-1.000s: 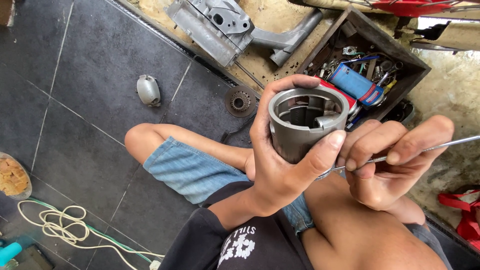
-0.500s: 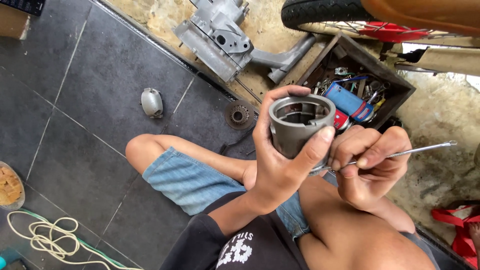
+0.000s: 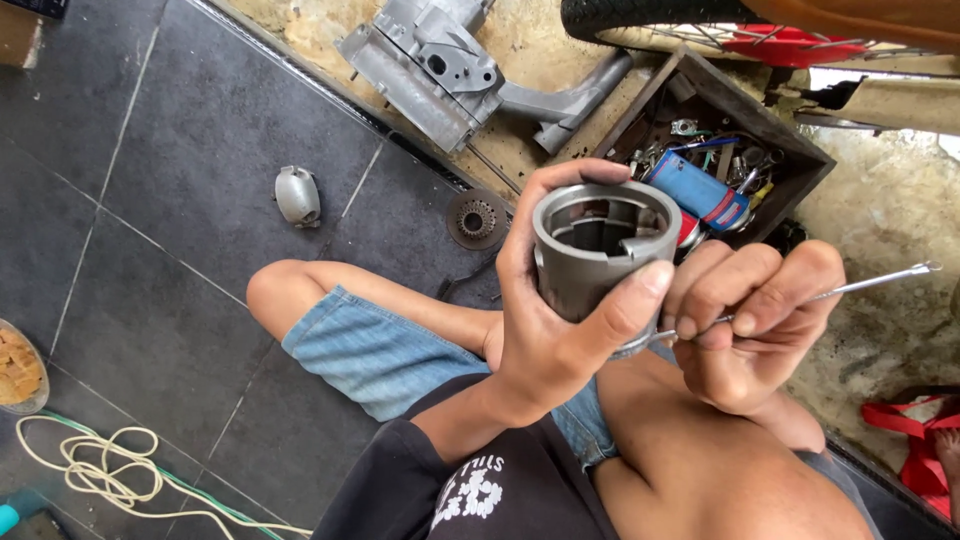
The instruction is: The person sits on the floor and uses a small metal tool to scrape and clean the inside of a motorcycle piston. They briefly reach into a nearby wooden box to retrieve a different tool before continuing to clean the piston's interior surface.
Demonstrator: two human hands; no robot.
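- Left hand [image 3: 545, 330] is wrapping around a grey metal cylinder [image 3: 600, 250], thumb across its front and fingers behind, holding it upright at chest height above the lap, open end facing up.
- Right hand [image 3: 745, 320] is pinching a thin metal rod [image 3: 870, 282] between thumb and curled fingers; the rod is running right, its near end hidden at the cylinder's base.
- Wooden toolbox [image 3: 715, 170] is sitting just behind the cylinder.
- Small gear [image 3: 476, 218] and grey cover [image 3: 297, 196] are lying on the dark tiled floor [image 3: 170, 180].
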